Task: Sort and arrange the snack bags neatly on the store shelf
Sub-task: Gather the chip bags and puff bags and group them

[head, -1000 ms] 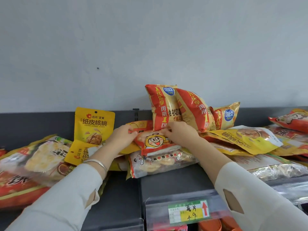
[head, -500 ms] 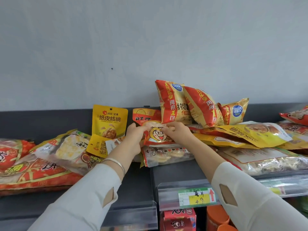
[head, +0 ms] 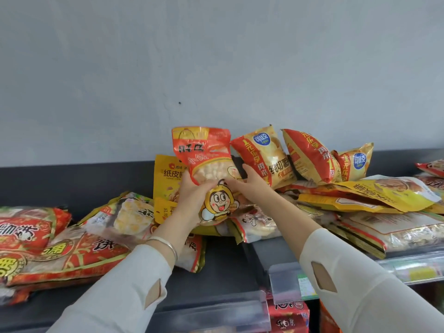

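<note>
My left hand (head: 192, 198) grips a red-orange snack bag (head: 206, 157) round its middle and holds it upright above the pile. The bag has a clear window of pale puffs and a cartoon bee-like figure at its lower end. My right hand (head: 251, 182) touches the bag's right side with straight fingers, thumb up. Behind the bag stands a yellow walnut pouch (head: 165, 175), partly hidden. Three red-and-yellow chip bags (head: 310, 157) lean against the wall to the right.
Flat yellow bags (head: 384, 195) and clear cracker packs (head: 408, 233) are stacked on the right. Large red cracker bags (head: 36, 246) lie on the left of the dark grey shelf (head: 216, 275). A price-tag rail (head: 286, 280) runs along the front edge.
The cartoon bag has come up off the pile and now stands upright in my left hand. My right hand shifted from its top to its right side.
</note>
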The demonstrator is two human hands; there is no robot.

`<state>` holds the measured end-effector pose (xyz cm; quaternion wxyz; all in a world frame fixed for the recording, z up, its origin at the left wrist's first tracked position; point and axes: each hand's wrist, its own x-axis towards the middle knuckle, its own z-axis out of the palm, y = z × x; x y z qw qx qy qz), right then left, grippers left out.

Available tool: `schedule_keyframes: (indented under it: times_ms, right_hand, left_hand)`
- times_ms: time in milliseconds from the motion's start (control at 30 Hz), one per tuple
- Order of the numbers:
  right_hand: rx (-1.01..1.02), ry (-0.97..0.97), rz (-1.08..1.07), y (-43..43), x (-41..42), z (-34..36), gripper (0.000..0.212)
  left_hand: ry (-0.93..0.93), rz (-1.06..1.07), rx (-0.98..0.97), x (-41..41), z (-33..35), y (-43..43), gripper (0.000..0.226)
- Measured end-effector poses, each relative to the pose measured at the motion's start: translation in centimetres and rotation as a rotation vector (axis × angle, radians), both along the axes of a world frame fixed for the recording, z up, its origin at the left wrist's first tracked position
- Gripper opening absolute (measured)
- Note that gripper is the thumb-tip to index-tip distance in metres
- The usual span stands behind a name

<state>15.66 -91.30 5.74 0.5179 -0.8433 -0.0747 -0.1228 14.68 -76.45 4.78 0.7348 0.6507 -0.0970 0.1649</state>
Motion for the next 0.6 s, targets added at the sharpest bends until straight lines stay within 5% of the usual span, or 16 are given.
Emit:
schedule_keyframes:
  times_ms: [167,300,600]
  right_hand:
    - [0.222,-0.064,0.100,-0.1,-1.2,1.4,0.051]
    - [0.282,-0.178,-0.010,-3.1,-2.4,2.5,0.077]
    - [0.466,-0.326,-0.068,-14.7,-5.1,5.7,0.028]
  left_hand:
    - [-0.116,-0.080,0.014,0.0,1.1,-0.2,0.045]
    - [-0.186,-0.108,0.057,0.3,2.6,-3.8,0.049]
    - [-0.413,-0.262,-0.004,0.2,6.1,-14.5,0.053]
